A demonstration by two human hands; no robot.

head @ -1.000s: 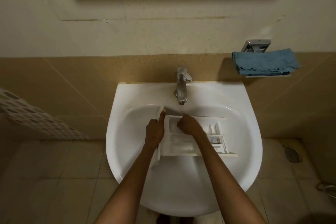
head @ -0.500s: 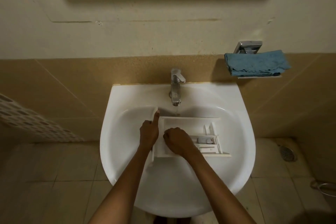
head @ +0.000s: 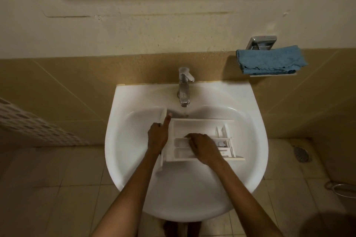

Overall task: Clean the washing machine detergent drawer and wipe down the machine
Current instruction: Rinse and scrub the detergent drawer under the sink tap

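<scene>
A white plastic detergent drawer (head: 200,127) lies across the white wash basin (head: 248,136), its front panel at the left. My left hand (head: 158,136) grips that front panel, thumb stretched up along it. My right hand (head: 203,147) reaches into the drawer's middle compartments with its fingers curled down against the dividers; whether it holds anything is hidden. A thin stream of water falls from the chrome tap (head: 184,88) just behind the drawer's back edge.
A folded blue cloth (head: 269,60) lies on a small wall shelf at the right, under a chrome fitting (head: 262,42). A perforated white basket (head: 32,127) shows at the left. A floor drain (head: 300,154) and a metal ring (head: 341,188) are on the tiled floor at the right.
My right hand has moved from the drawer's back edge under the tap toward me and rightward into the middle compartments. My left hand keeps its grip on the front panel.
</scene>
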